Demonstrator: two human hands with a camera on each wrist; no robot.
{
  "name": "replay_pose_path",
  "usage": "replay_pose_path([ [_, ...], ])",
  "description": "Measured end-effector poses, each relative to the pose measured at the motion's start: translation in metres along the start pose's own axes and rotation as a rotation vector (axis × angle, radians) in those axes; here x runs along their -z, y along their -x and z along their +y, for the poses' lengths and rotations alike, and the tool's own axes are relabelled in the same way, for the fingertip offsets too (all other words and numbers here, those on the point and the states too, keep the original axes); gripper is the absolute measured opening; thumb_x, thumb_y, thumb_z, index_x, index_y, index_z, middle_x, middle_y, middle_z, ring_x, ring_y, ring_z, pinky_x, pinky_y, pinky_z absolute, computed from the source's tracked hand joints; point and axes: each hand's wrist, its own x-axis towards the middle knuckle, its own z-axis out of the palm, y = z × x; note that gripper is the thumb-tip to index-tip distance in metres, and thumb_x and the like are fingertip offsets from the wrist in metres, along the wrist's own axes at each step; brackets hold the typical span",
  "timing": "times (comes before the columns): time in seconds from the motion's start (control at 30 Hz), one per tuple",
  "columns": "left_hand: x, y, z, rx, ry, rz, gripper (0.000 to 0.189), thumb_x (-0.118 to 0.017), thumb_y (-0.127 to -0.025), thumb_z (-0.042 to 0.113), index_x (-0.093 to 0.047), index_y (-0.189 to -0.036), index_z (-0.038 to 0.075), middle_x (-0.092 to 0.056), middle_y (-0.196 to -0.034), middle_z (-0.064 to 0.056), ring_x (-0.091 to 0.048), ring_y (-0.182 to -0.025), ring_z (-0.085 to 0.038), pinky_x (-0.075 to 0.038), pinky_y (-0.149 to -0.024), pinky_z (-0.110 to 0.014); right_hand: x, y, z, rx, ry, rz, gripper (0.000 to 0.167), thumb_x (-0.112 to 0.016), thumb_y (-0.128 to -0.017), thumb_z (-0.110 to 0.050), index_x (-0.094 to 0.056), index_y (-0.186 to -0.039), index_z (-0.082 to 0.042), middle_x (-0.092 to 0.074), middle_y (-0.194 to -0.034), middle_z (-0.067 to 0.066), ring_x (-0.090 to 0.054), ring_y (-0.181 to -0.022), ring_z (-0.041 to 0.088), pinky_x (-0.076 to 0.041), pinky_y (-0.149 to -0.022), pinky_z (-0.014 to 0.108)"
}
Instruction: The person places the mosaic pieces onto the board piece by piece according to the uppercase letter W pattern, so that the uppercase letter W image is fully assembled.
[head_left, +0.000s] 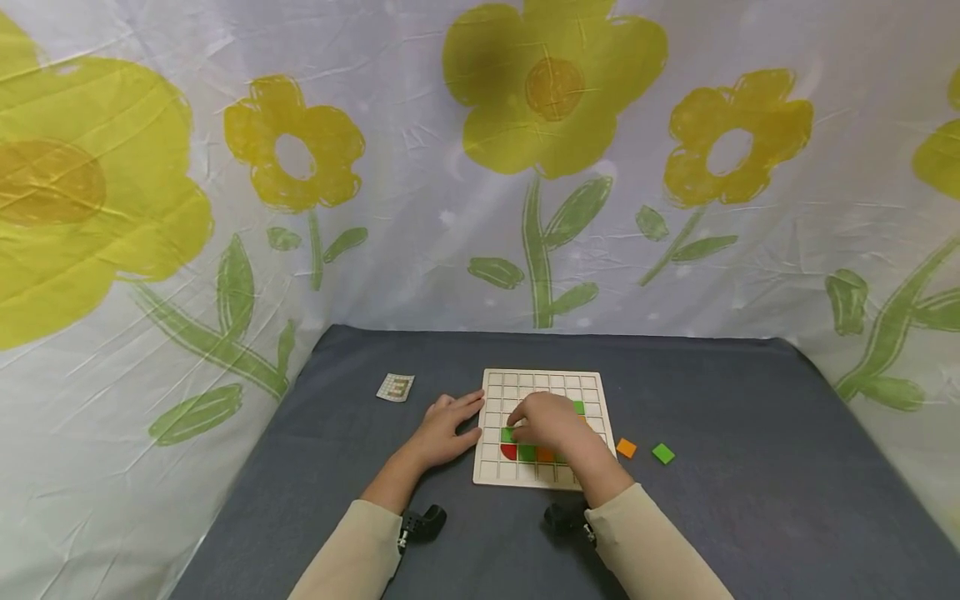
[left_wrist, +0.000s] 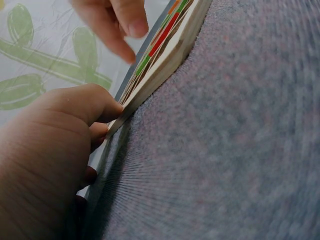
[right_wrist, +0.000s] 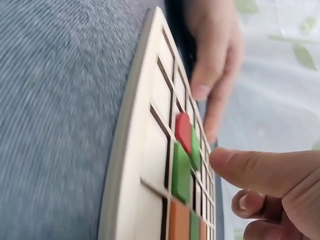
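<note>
A pale wooden grid board (head_left: 540,382) lies on the table. My left hand (head_left: 442,429) touches its left edge with thumb and fingertips, the fingers fairly straight. Above the grid is my right hand (head_left: 551,421), fingers bent and thumb apart from them; I see nothing between them. Close to its thumb, a green square piece (head_left: 507,435) sits in the grid above a red rounded piece (head_left: 508,452). A green piece (head_left: 527,453) and an orange piece (head_left: 545,455) continue that lower row. Part of the grid is hidden beneath the right hand.
To the board's right lie a loose orange square (head_left: 626,448) and a loose green square (head_left: 663,453) on the dark tablecloth (head_left: 750,500). A small pattern card (head_left: 395,387) is at the back left. A flower-printed curtain (head_left: 420,208) hangs behind the table.
</note>
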Motion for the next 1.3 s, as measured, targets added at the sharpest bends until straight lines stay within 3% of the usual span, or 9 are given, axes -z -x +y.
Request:
replay_pose_path([
  [0.27, -0.001, 0.0, -0.001, -0.005, -0.005, 0.007, 0.056, -0.061, -0.102, 0.028, -0.051, -0.152, 0.007, -0.041, -0.161, -0.002, -0.045, -0.106, -0.023, -0.034, -0.095, -0.051, 0.008, 0.033, 0.027, -0.059, -0.124, 0.116, 0.015, -0.077, -0.094, -0.019, -0.084, -0.107, -0.018, -0.076, -0.104, -0.003, -0.066, -0.088, 0.016, -0.053, -0.076, 0.039],
  [0.3, -0.001, 0.0, -0.001, -0.006, -0.004, 0.008, 0.056, -0.061, -0.102, 0.028, -0.051, -0.152, 0.006, -0.042, -0.161, -0.002, -0.045, -0.105, -0.023, -0.034, -0.095, -0.051, 0.009, 0.036, 0.03, -0.077, -0.147, 0.125, 0.015, -0.077, -0.094, -0.02, -0.084, -0.107, -0.018, -0.075, -0.098, -0.002, -0.064, -0.081, 0.015, -0.051, -0.071, 0.038],
  [0.5, -0.002, 0.0, -0.001, -0.008, -0.002, 0.006, 0.055, -0.061, -0.102, 0.028, -0.051, -0.152, 0.007, -0.041, -0.161, -0.003, -0.045, -0.105, -0.023, -0.035, -0.095, -0.051, 0.023, 0.057, 0.053, -0.134, -0.262, 0.144, 0.022, -0.075, -0.095, -0.019, -0.08, -0.116, -0.012, -0.061, -0.078, 0.001, -0.047, -0.063, 0.016, -0.041, -0.06, 0.036],
  [0.67, -0.003, 0.0, 0.0, -0.011, -0.004, 0.007, 0.055, -0.06, -0.103, 0.028, -0.051, -0.152, 0.006, -0.041, -0.162, -0.004, -0.046, -0.106, -0.024, -0.035, -0.095, -0.051, 0.036, 0.072, 0.075, -0.175, -0.331, 0.165, 0.029, -0.073, -0.097, -0.016, -0.075, -0.122, -0.003, -0.051, -0.079, 0.005, -0.041, -0.064, 0.019, -0.037, -0.059, 0.035],
  [0.9, 0.0, 0.001, -0.001, -0.001, 0.007, 0.004, 0.055, -0.06, -0.103, 0.027, -0.051, -0.153, 0.006, -0.04, -0.162, -0.004, -0.045, -0.108, -0.024, -0.033, -0.096, -0.052, 0.039, 0.089, 0.103, -0.325, -0.392, 0.097, 0.015, -0.077, -0.088, -0.005, -0.071, -0.1, 0.001, -0.062, -0.085, 0.007, -0.055, -0.076, 0.024, -0.047, -0.069, 0.039],
  [1.03, 0.0, 0.001, -0.001, -0.003, 0.005, 0.011, 0.055, -0.06, -0.103, 0.027, -0.051, -0.152, 0.005, -0.041, -0.162, -0.004, -0.045, -0.106, -0.024, -0.034, -0.094, -0.052, 0.036, 0.093, 0.112, -0.402, -0.38, 0.038, 0.022, -0.083, -0.079, -0.005, -0.066, -0.092, -0.001, -0.062, -0.088, 0.009, -0.053, -0.078, 0.026, -0.045, -0.068, 0.04],
  [1.3, -0.002, 0.0, -0.001, -0.013, 0.008, -0.001, 0.055, -0.06, -0.103, 0.028, -0.05, -0.153, 0.005, -0.04, -0.162, -0.004, -0.045, -0.107, -0.024, -0.034, -0.096, -0.053, 0.028, 0.095, 0.12, -0.448, -0.332, 0.033, 0.019, -0.082, -0.073, -0.005, -0.065, -0.08, -0.005, -0.058, -0.078, 0.007, -0.05, -0.071, 0.024, -0.04, -0.062, 0.036],
])
